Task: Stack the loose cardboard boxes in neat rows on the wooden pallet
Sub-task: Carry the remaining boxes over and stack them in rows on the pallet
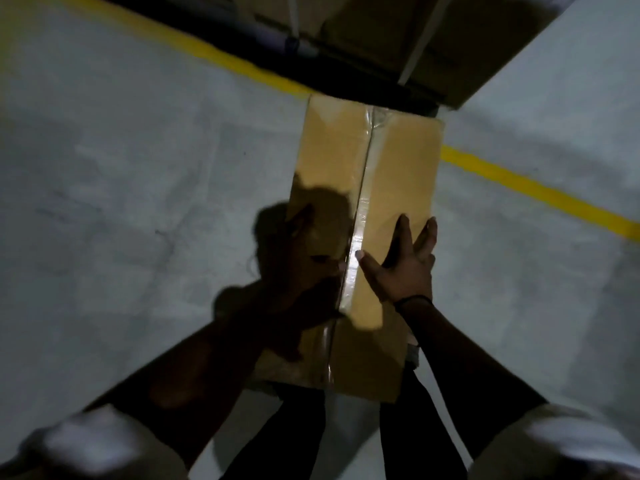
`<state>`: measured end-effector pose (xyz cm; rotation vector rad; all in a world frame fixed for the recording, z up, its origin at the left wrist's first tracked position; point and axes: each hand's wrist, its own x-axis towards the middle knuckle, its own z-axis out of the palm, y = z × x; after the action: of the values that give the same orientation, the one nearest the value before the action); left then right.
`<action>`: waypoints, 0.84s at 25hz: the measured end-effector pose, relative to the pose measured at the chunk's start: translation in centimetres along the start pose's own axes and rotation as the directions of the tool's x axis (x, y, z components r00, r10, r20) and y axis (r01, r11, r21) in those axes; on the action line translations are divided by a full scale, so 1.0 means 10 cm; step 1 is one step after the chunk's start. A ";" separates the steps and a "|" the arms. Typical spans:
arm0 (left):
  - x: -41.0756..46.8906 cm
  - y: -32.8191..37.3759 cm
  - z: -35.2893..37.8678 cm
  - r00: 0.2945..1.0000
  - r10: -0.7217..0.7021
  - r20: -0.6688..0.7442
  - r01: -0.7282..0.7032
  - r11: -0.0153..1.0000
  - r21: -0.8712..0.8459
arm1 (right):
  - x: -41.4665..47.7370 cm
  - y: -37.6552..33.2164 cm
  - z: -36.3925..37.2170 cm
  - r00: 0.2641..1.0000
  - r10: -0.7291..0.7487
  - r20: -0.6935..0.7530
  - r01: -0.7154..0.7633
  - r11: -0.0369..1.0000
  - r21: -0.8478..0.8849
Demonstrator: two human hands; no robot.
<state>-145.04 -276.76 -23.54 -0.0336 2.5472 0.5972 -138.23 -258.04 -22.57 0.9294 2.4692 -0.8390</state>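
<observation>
While both hands bear on its upper face, a long cardboard box (pixel 367 202) points lengthwise away from the person, a glossy tape seam (pixel 360 209) running down its middle. The right hand (pixel 405 268) lies flat on the box right of the seam, fingers straight and spread, a dark band (pixel 414 301) at the wrist. The left hand (pixel 301 261) sits in deep shadow at the box's left edge, thumb seemingly reaching toward the seam; whether its fingers curl round the edge cannot be told. The hands are apart, one on each side of the tape. The near end of the box covers the person's dark trouser legs (pixel 294 438); pale sleeves (pixel 97 441) fill the lower corners. A grey concrete floor (pixel 138 168) crossed by a yellow line (pixel 536 188) spreads around. Just past the box's far end stand stacked boxes (pixel 467 46), bound by a white strap (pixel 422 39), on a dark base (pixel 381 77).
</observation>
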 end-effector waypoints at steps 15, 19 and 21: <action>-3.14 2.38 -2.79 0.817 0.574 0.054 -0.577 0.814 0.066 | -3.51 -0.53 -3.51 0.818 0.159 -0.552 -0.172 0.985 0.029; -3.97 2.76 -2.61 0.711 0.699 0.072 -0.703 0.706 0.080 | -4.30 -0.02 -3.80 0.698 0.269 -0.663 -0.237 0.961 0.141; -4.45 2.95 -2.46 0.663 0.744 0.084 -0.749 0.657 0.090 | -4.72 0.31 -3.89 0.631 0.305 -0.714 -0.253 0.950 0.182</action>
<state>-122.51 -264.58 29.36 1.1224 2.4740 0.7185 -107.40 -253.22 30.12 1.9427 2.7991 -0.4728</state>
